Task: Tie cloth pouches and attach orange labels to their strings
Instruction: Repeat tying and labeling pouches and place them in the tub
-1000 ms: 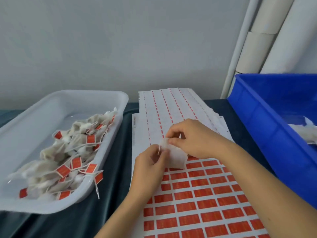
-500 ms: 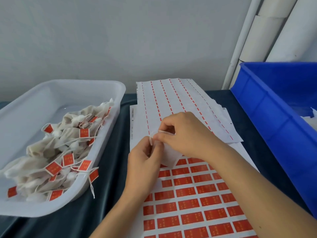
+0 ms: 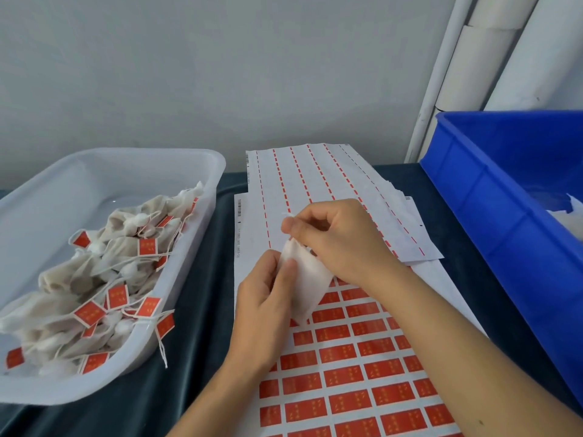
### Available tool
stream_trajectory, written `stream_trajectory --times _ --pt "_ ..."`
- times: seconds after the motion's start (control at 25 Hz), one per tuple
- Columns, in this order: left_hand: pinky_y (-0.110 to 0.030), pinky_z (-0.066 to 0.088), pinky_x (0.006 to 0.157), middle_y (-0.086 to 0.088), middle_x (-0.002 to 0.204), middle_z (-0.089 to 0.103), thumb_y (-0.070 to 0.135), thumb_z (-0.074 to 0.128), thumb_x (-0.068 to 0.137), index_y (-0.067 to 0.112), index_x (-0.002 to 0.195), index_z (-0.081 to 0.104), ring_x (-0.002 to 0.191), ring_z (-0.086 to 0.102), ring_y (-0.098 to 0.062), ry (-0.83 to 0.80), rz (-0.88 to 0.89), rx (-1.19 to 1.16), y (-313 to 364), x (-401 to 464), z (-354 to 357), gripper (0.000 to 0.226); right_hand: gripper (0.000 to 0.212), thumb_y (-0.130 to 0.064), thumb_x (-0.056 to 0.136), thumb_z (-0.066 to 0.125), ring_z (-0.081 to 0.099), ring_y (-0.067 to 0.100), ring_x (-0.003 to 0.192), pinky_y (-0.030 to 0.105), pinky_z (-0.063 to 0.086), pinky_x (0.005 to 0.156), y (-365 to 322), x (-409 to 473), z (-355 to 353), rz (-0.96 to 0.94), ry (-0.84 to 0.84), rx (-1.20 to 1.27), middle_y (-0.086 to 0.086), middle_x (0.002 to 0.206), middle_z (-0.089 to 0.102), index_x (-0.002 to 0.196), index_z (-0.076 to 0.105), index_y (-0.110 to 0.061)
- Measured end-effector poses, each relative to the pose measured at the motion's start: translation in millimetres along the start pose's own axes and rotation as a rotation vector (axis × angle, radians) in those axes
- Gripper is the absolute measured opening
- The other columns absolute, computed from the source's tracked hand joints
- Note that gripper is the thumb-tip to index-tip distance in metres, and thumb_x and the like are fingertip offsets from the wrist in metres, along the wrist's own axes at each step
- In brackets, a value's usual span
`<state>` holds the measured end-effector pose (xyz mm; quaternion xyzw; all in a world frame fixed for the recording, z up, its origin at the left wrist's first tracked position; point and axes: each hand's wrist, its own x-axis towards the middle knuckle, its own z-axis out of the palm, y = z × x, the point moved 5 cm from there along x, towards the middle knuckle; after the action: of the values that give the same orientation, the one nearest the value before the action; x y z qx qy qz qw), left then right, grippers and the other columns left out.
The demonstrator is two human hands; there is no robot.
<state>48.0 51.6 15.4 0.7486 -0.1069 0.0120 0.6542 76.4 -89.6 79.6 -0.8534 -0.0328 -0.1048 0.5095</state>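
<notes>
A small white cloth pouch [image 3: 304, 280] hangs between my hands above the label sheet. My left hand [image 3: 263, 302] grips the pouch near its gathered top with thumb and fingers. Just above it, my right hand [image 3: 336, 239] pinches the pouch's thin white string [image 3: 288, 215] and draws it upward from the neck. A sheet of orange labels [image 3: 350, 373] lies flat on the dark cloth under both hands. The string's far end is hidden inside my right fingers.
A white tray [image 3: 189, 159] at left holds several tied pouches with orange labels [image 3: 110, 263]; one string dangles over its front rim. Used backing sheets [image 3: 303, 175] lie behind the label sheet. A blue bin [image 3: 492, 216] stands at right, white pipes [image 3: 448, 74] behind it.
My right hand has lifted up and away from the pouch's neck with the string, and the pouch now hangs lower in my left hand. The camera view has shifted slightly.
</notes>
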Motion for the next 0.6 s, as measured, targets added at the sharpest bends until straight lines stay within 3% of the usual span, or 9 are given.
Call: stream_trajectory --times 0.12,0.32,0.44,0.6 --pt "-0.019 0.054 0.062 0.004 0.075 0.069 0.056 0.038 0.102 0.032 0.074 0.058 0.065 0.067 -0.012 -0.01 -0.004 0.018 0 -4 3 0.042 0.025 -0.033 0.098 0.067 0.069 0.005 0.074 0.035 0.06 0.076 1 4 -5 0.061 0.097 0.091 -0.013 0.072 0.072 0.079 0.076 -0.021" --pt "-0.017 0.055 0.064 0.006 0.079 0.073 0.064 0.034 0.099 0.036 0.072 0.057 0.072 0.073 -0.014 -0.034 -0.017 0.046 0 -7 6 0.045 0.024 -0.028 0.099 0.066 0.069 0.002 0.073 0.018 0.056 0.054 1 14 -22 0.082 0.296 0.135 -0.014 0.072 0.071 0.079 0.073 -0.018" --pt "-0.017 0.056 0.064 0.005 0.081 0.075 0.063 0.036 0.1 0.039 0.072 0.058 0.075 0.076 -0.015 -0.06 -0.022 0.041 3 -2 5 0.043 0.02 -0.025 0.098 0.068 0.069 0.005 0.072 0.019 0.056 0.052 -1 19 -27 0.068 0.361 0.236 -0.011 0.071 0.071 0.08 0.076 -0.019" --pt "-0.019 0.06 0.069 0.008 0.086 0.076 0.072 0.041 0.096 0.033 0.083 0.065 0.079 0.077 -0.015 -0.12 -0.011 0.055 2 -1 5 0.048 0.018 -0.029 0.099 0.067 0.072 0.01 0.075 0.024 0.059 0.056 -1 16 -18 0.059 0.289 0.321 -0.007 0.075 0.074 0.086 0.078 -0.023"
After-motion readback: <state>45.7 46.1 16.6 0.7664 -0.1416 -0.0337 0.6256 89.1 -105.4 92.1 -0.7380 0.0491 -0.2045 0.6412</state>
